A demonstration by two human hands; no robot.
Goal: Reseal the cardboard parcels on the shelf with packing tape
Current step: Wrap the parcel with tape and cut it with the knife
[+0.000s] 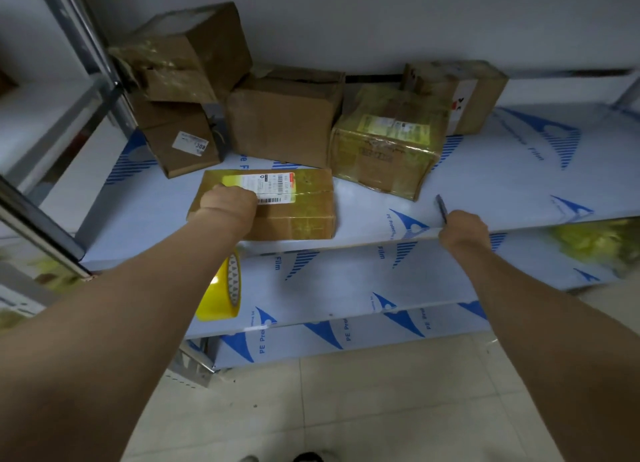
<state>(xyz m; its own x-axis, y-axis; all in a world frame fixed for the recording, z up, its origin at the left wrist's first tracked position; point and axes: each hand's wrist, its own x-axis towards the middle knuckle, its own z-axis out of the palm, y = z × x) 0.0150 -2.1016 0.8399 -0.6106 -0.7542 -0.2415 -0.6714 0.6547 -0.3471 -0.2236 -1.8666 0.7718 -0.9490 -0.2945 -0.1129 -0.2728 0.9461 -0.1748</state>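
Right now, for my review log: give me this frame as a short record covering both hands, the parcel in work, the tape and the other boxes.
left hand: rests on top of the flat parcel; how the fingers lie is unclear
right hand: grips a dark slim tool at the shelf's front edge
flat parcel: near the front of the shelf, labelled, glossy tape over its top
tape roll: yellow, showing below the left forearm
other parcels: five behind it, one stacked tilted at back left
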